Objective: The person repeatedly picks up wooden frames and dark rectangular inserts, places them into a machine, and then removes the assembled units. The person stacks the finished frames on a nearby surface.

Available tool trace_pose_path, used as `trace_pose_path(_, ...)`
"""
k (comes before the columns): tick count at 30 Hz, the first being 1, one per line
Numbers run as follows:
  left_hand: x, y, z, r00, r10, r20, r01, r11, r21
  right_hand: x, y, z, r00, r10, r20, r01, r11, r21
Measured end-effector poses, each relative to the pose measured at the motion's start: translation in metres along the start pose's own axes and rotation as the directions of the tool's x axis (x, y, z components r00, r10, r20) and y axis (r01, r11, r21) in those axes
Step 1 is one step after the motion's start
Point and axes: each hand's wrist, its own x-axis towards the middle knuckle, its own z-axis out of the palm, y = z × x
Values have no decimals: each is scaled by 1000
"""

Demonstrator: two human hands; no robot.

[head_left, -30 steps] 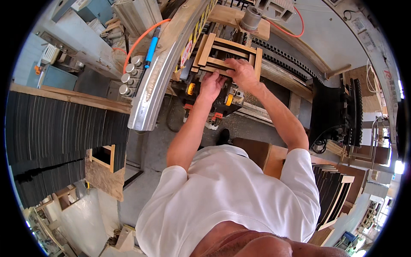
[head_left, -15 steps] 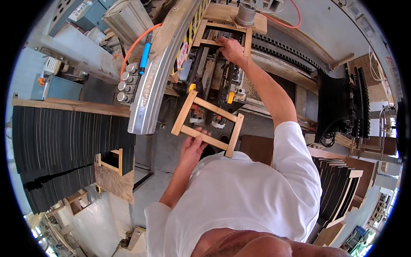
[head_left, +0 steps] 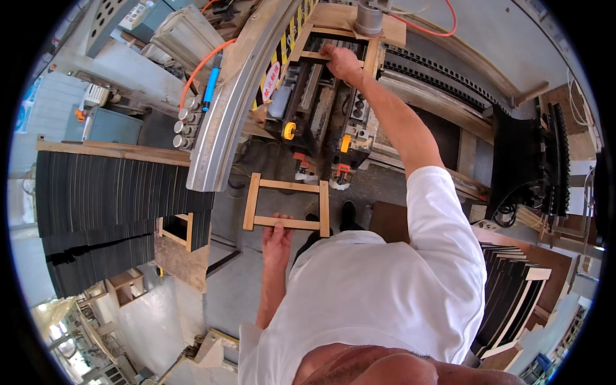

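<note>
My left hand [head_left: 276,242] pinches the near rail of a small pale wooden frame [head_left: 290,224], holding it level in front of my body. The frame has two long side pieces and two crosspieces, with dark dots near the ends of the sides. Farther off, my reaching right hand [head_left: 343,64] has its fingers closed round the crosspiece of a second wooden frame [head_left: 371,58]. That frame lies on the machine bed, below a silver cylinder [head_left: 369,20]; my hand hides part of its crosspiece.
A metal beam [head_left: 228,122] with a blue pen-like tube [head_left: 211,88] runs along the left. Yellow knobs [head_left: 289,131] front the machine. Black-sided frames [head_left: 115,196] stand stacked at left, more frames [head_left: 513,289] at right. A black cable chain [head_left: 523,160] hangs at right.
The frame in my left hand has swung from a tilt to nearly level and moved left and nearer. My right hand stays on the second frame's crosspiece. The whole view has shifted slightly.
</note>
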Motion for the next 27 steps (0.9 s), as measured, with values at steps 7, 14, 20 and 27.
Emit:
trace_pose_path(7,-5,7,-47,996,13,-88,-7,998,67,-4,-1,13,998,-43,-37,35,980,-195)
trace_pose_path(14,0,1,-112,980,-25,-196,48,992,113,10,18,15,996,-26,-82,19,996,-85)
trace_pose_path(20,11,-6,-140,974,-34,-223,58,993,102,16,21,8,1000,10,-16,-10,999,-31)
trace_pose_path(27,44,-12,-105,977,-81,-199,125,968,220,15,18,5,997,-79,-21,80,995,61)
